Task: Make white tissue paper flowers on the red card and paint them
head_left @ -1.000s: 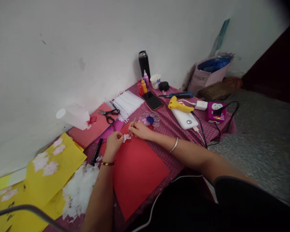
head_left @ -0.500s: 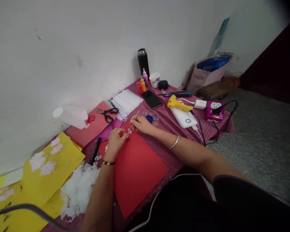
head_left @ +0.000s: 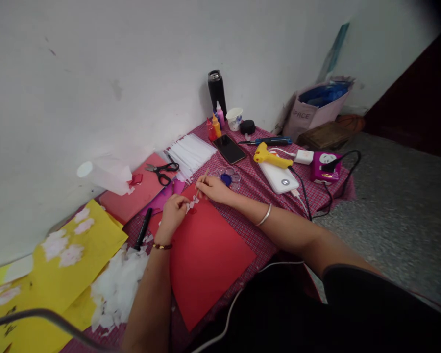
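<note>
A sheet of red paper (head_left: pixel 209 255) lies on the table with small pinkish-white paper scraps (head_left: pixel 191 203) near its far edge. My right hand (head_left: pixel 213 189) pinches a thin wooden stick (head_left: pixel 205 175), its lower end by those scraps. On the other side, my left hand (head_left: pixel 174 212) is closed, with curled fingers and fingertips beside the scraps. Whether a scrap is between them is too small to tell. Just beyond my right hand is a clear flower-shaped palette (head_left: pixel 234 179) with blue in its centre.
Scissors (head_left: pixel 162 171) lie on a red folder, a black marker (head_left: pixel 144 228) by torn white paper (head_left: pixel 119 282). Yellow sheets (head_left: pixel 77 235) with pale flowers are at left. A yellow glue gun (head_left: pixel 272 157) rests on a white power bank (head_left: pixel 280 180). Paint bottles (head_left: pixel 216 126) and a flask (head_left: pixel 216 90) stand behind.
My left hand has drawn back slightly left from the scraps, showing more of them. The right hand still holds the stick at nearly the same spot. The whole view has shifted a little.
</note>
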Demonstrator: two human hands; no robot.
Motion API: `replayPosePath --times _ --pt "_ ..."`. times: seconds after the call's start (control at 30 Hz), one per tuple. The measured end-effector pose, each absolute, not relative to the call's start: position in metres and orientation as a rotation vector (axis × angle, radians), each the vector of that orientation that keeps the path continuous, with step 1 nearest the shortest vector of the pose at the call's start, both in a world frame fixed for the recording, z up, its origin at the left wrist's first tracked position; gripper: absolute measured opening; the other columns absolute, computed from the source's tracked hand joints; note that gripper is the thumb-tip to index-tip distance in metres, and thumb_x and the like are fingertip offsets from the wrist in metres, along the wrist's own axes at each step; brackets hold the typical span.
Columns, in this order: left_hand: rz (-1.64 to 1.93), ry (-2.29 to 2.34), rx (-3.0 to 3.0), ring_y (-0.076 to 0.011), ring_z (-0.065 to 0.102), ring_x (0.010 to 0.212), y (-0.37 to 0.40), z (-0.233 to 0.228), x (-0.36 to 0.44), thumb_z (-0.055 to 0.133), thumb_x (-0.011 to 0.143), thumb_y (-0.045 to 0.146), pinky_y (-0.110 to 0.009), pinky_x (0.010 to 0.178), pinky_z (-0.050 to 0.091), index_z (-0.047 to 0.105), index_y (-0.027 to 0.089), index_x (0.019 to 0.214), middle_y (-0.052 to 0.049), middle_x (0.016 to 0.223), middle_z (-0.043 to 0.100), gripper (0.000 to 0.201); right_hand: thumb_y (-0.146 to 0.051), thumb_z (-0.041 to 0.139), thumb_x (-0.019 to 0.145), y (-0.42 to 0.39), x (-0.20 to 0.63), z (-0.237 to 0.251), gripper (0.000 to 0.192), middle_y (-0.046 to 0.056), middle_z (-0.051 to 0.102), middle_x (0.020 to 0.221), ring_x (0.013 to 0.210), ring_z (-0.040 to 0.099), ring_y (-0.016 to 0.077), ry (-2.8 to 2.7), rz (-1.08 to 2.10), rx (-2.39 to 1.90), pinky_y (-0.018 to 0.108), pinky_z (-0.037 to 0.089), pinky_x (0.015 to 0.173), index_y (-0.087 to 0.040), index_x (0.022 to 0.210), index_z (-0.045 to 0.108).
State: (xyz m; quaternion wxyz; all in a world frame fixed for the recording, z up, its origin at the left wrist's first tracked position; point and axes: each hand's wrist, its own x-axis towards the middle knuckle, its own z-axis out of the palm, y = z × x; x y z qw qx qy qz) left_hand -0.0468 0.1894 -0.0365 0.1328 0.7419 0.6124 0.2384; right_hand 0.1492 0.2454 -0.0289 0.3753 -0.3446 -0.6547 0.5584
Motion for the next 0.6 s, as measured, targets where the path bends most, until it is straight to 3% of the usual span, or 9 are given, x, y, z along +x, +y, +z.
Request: replayPosePath --times 0.13,0.37,0.6 --pt "0.669 1.736 2.228 -0.0192 0.059 0.077 0.186 -0.026 -0.048 0.053 0.077 0.011 -0.031 0.071 0.044 0.067 0.018 0.082 -0.003 0.080 0.064 0.017 -0.015 0.045 0.095 0.245 0.150 -0.025 0.021 -0.003 0.061 0.058 0.051 0.054 0.0079 -1.662 1.448 -0.880 0.019 0.041 0.058 -0.017 0.074 0.050" --pt "0.484 1.573 2.429 -0.0211 0.057 0.084 0.183 -0.016 -0.043 0.063 0.080 0.014 -0.034 0.078 0.042 0.073 0.021 0.079 -0.005 0.083 0.064 0.012 -0.016 0.045 0.094 0.247 0.148 -0.031 0.021 -0.003 0.061 0.058 0.051 0.053 0.0081 -1.682 1.401 -0.850 0.020 0.040 0.058 -0.017 0.073 0.050" --pt "0.333 1.651 2.520 -0.0235 0.057 0.083 0.182 -0.020 -0.044 0.057 0.084 0.012 -0.035 0.078 0.043 0.073 0.018 0.083 -0.008 0.082 0.064 0.017 -0.019 0.045 0.095 0.248 0.148 -0.035 0.019 -0.004 0.061 0.059 0.050 0.051 0.0074 -1.709 1.398 -0.879 0.019 0.037 0.056 -0.017 0.077 0.052"
